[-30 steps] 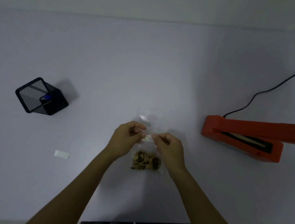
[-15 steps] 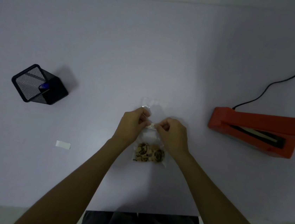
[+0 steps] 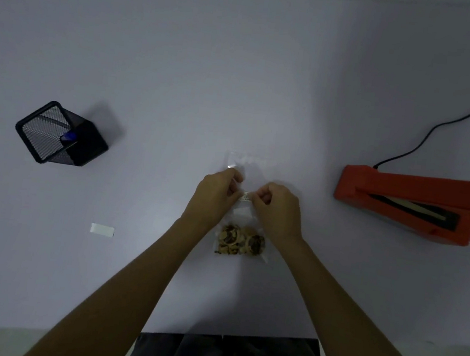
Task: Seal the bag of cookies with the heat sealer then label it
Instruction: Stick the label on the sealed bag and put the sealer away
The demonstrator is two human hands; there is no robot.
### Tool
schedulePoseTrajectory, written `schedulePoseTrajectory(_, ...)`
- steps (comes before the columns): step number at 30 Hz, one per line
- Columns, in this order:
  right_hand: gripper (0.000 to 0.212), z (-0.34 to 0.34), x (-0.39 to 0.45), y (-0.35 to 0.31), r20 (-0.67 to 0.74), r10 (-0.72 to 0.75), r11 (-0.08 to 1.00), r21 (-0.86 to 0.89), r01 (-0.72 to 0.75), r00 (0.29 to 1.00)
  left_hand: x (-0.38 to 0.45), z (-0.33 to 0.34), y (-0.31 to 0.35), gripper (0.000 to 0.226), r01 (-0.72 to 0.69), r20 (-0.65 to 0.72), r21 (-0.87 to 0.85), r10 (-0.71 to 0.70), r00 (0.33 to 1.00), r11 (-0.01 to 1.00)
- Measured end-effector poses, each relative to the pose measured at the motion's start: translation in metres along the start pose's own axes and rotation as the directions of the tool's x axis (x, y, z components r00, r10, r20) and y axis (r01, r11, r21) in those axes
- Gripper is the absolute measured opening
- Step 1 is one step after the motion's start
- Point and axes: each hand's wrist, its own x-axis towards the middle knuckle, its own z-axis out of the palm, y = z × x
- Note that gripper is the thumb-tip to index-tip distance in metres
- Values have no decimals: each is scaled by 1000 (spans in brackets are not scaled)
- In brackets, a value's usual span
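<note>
Both sets of fingertips pinched on the label [image 3: 245, 197], one end each: left hand [image 3: 216, 196] on its left end, right hand [image 3: 278, 209] on its right end. Label long axis running hand to hand, crosswise to the bag [image 3: 243, 208]. Held just over the bag's clear middle; touching the film or not, can't tell. Cookies [image 3: 241, 240] at the bag's near end, just below the wrists. Bag's far edge poking out beyond the knuckles. Likely next: straight down, press flat. Equal reach for both hands. Sealer [image 3: 406, 204] well right of the bag, arm raised. Spare white slip [image 3: 102, 230] well left of the bag; pen cup [image 3: 61, 134] farther left.
</note>
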Motion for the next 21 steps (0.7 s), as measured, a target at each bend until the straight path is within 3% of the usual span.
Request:
schedulePoseTrajectory(12, 14, -3, 0, -3, -4, 15, 1000, 0, -15, 1000, 3, 4, -5, 24, -34, 32, 25, 34, 999, 999)
schedulePoseTrajectory(18, 28, -24, 12, 2, 59, 96, 986, 132, -104, 994, 9, 1, -3, 32, 39, 20, -13, -39, 999, 999)
schedulePoseTrajectory(21, 20, -29, 14, 5, 55, 73, 988, 130, -80, 996, 13, -4, -7, 27, 22, 61, -26, -21, 998, 999)
